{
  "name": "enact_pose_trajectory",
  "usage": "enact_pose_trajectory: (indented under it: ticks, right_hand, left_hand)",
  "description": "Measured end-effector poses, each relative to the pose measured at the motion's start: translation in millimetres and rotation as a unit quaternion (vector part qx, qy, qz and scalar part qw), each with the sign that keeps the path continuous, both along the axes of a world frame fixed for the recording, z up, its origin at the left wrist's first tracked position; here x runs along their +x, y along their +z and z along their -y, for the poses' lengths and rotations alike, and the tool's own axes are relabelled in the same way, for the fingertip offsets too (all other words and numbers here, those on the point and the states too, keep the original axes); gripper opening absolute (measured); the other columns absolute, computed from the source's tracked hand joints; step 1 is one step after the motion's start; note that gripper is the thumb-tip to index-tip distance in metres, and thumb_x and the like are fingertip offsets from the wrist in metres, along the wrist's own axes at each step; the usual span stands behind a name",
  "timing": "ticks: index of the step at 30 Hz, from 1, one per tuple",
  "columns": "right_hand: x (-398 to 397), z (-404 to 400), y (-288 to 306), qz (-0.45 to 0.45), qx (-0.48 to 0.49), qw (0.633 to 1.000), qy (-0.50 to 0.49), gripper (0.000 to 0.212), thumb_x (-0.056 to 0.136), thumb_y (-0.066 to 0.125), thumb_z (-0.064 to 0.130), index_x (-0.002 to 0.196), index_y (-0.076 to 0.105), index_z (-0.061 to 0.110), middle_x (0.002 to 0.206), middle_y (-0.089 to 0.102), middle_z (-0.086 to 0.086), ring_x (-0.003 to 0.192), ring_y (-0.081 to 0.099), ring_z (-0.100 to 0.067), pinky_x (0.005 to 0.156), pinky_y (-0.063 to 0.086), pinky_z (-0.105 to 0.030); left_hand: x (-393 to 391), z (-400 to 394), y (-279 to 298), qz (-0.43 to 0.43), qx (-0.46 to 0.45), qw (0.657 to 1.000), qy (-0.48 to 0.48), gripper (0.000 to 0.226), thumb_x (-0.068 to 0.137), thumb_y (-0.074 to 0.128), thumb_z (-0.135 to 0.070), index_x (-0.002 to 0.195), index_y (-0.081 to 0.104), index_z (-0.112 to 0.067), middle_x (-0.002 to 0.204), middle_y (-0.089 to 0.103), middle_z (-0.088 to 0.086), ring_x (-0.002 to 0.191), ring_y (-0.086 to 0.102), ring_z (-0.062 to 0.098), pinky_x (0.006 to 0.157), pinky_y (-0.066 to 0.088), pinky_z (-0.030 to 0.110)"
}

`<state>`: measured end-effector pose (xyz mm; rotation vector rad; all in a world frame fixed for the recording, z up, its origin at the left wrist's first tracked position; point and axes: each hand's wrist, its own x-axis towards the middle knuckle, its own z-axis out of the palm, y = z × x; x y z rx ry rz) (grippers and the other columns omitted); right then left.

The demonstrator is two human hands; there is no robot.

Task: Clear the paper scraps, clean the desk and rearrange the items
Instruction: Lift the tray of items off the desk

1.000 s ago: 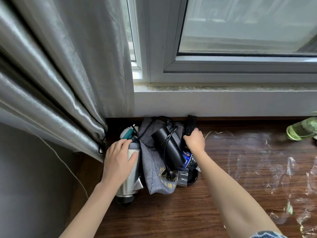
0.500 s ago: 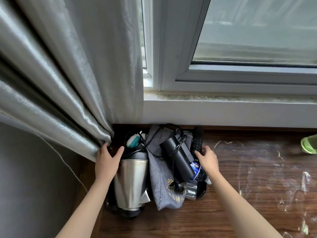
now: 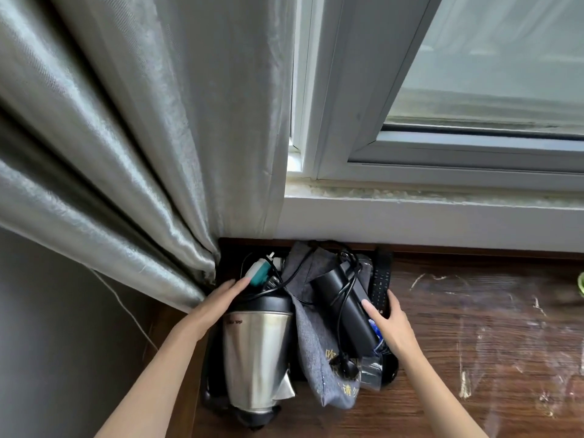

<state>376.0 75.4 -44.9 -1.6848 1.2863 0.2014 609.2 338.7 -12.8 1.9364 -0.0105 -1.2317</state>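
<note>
1. We face a dark wooden desk (image 3: 458,358) streaked with pale residue, under a white window sill (image 3: 426,219) and grey curtain (image 3: 142,137).
2. At its back-left corner, a steel kettle (image 3: 256,352), grey pouch (image 3: 313,352) and black hair dryer (image 3: 344,314) huddle together.
3. Our left hand (image 3: 218,301) lies flat, fingers straight, beside the kettle's lid; our right hand (image 3: 387,324), fingers relaxed, touches the dryer and remote (image 3: 380,279).

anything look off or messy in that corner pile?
Yes. The steel kettle lies on its side instead of upright. A black cord loops loosely over the black hair dryer and grey pouch, all crammed together. White streaks mark the wooden desk to the right.
</note>
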Motion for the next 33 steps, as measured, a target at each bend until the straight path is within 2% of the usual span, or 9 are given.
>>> enact_pose_trajectory:
  ticks: [4,10,15,18,21,25,28,30,33]
  right_hand:
    - [-1,-1,-2,-0.019,-0.018,0.999,0.02,0.092,0.081,0.06,0.065,0.154,0.018,0.028,0.154,0.035,-0.011,0.14,0.036,-0.029,0.11,0.031,-0.043]
    - [-6,-2,0,-0.012,-0.025,0.999,0.026,0.089,0.084,0.06,0.061,0.154,0.018,0.028,0.157,0.031,-0.006,0.142,0.033,-0.027,0.111,0.029,-0.043]
    - [-9,-5,2,-0.001,-0.018,0.999,0.029,0.087,0.084,0.059,0.062,0.154,0.018,0.029,0.158,0.029,-0.003,0.143,0.03,-0.027,0.112,0.028,-0.043]
    - [-13,-5,4,0.0,-0.008,0.999,0.045,0.088,0.083,0.054,0.067,0.154,0.017,0.032,0.159,0.026,-0.001,0.144,0.028,-0.027,0.114,0.025,-0.045]
    - [-15,-4,4,0.014,0.021,0.998,0.051,0.109,0.063,0.047,0.092,0.153,0.018,0.037,0.16,0.025,0.003,0.143,0.032,-0.023,0.116,0.024,-0.045]
    - [-15,-3,3,0.049,0.057,0.996,0.046,0.108,0.065,0.046,0.091,0.153,0.017,0.036,0.161,0.02,0.005,0.147,0.021,-0.016,0.12,0.017,-0.043]
    - [-16,0,6,0.062,0.074,0.994,0.049,0.124,0.051,0.045,0.099,0.154,0.017,0.034,0.161,0.02,0.005,0.146,0.021,-0.012,0.121,0.016,-0.043]
    - [-16,0,10,0.074,0.086,0.992,0.055,0.122,0.054,0.048,0.095,0.154,0.017,0.033,0.161,0.02,0.005,0.144,0.022,-0.009,0.121,0.017,-0.042]
    - [-16,0,16,0.092,0.1,0.989,0.059,0.095,0.077,0.053,0.072,0.154,0.017,0.03,0.161,0.018,0.004,0.134,0.026,-0.002,0.119,0.018,-0.035]
  left_hand:
    - [-16,-18,2,0.042,-0.032,0.999,0.004,0.116,0.054,0.047,-0.091,0.149,0.026,-0.028,0.156,0.025,-0.007,0.142,0.021,0.009,0.109,0.017,0.025]
    - [-49,-56,-10,0.084,-0.014,0.988,-0.126,0.13,0.046,0.058,-0.091,0.15,-0.002,-0.042,0.147,0.03,-0.019,0.135,0.03,0.002,0.11,0.029,0.028]
    - [-54,-70,-21,0.08,-0.033,0.985,-0.149,0.122,0.047,0.063,-0.087,0.146,0.005,-0.046,0.151,0.025,-0.02,0.138,0.024,0.0,0.111,0.027,0.027]
    - [-48,-70,-29,0.059,-0.043,0.984,-0.164,0.12,0.049,0.067,-0.083,0.145,0.006,-0.045,0.153,0.023,-0.016,0.142,0.019,0.003,0.117,0.023,0.034]
    - [-49,-67,-38,0.061,-0.069,0.984,-0.153,0.117,0.052,0.07,-0.08,0.144,0.007,-0.045,0.152,0.024,-0.014,0.143,0.018,0.005,0.118,0.021,0.036]
    - [-50,-53,-50,0.113,-0.06,0.982,-0.141,0.127,0.052,0.069,-0.081,0.151,0.002,-0.037,0.157,0.017,-0.012,0.144,0.013,0.006,0.119,0.02,0.041]
    - [-40,-47,-58,0.131,-0.066,0.979,-0.145,0.123,0.056,0.071,-0.078,0.151,0.004,-0.039,0.156,0.022,-0.009,0.144,0.017,0.008,0.118,0.022,0.046]
    - [-36,-41,-60,0.134,-0.082,0.978,-0.139,0.119,0.057,0.072,-0.074,0.151,0.008,-0.038,0.154,0.025,-0.009,0.143,0.019,0.008,0.118,0.021,0.043]
    - [-29,-34,-63,0.131,-0.098,0.977,-0.134,0.123,0.051,0.074,-0.075,0.151,0.011,-0.039,0.153,0.026,-0.009,0.143,0.019,0.007,0.119,0.018,0.041]
